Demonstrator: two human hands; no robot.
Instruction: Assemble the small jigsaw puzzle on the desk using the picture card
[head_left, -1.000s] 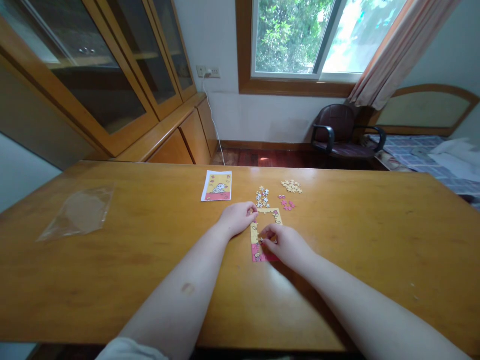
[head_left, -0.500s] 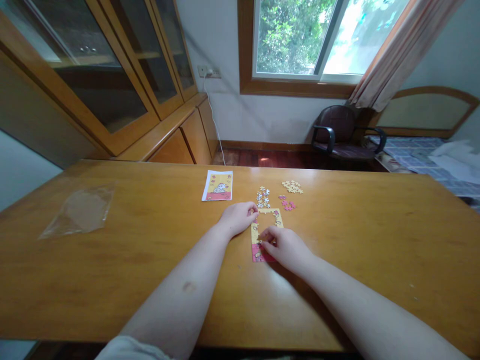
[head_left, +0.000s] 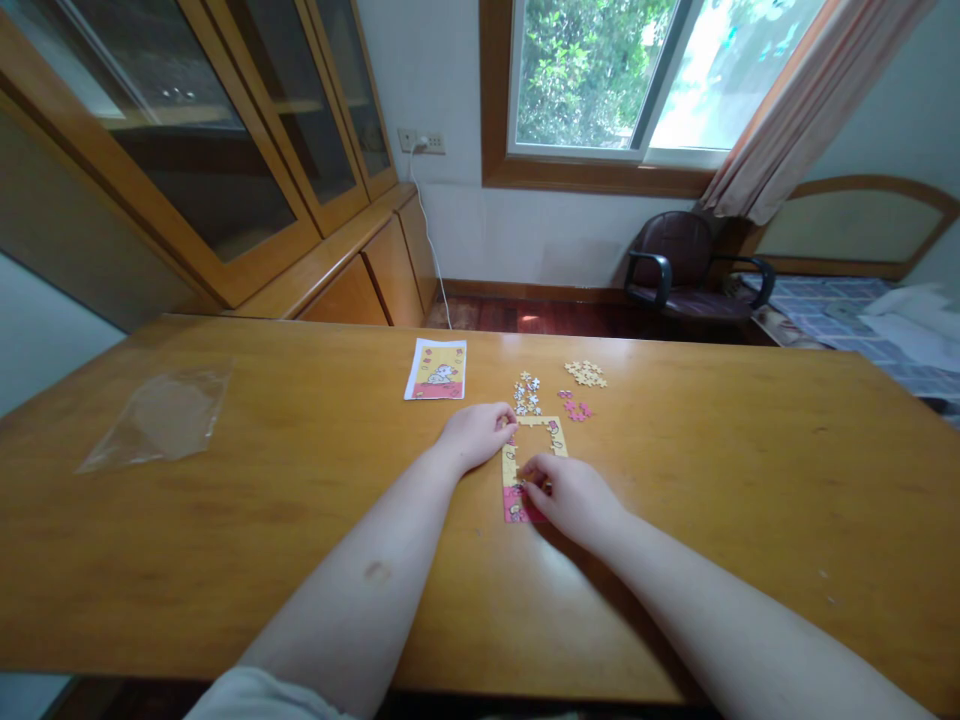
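Note:
A small jigsaw puzzle frame (head_left: 553,434), yellow with a pink bottom strip, lies on the wooden table (head_left: 300,520). My left hand (head_left: 476,436) rests curled at the frame's upper left corner, fingertips touching its edge. On the lower part of the frame sits my right hand (head_left: 571,494), its fingers pinched together on a small puzzle piece there. Beyond the frame lie three little heaps of loose pieces: white ones (head_left: 526,393), pink ones (head_left: 575,408) and yellow ones (head_left: 586,374).
A printed reference card (head_left: 436,369) lies left of the heaps. A clear plastic bag (head_left: 159,415) sits at the table's far left. Behind the table are a wooden glass-door cabinet (head_left: 247,150), a dark armchair (head_left: 686,270) and a window.
Both hands stay at the puzzle frame almost unmoved. The view has shifted slightly.

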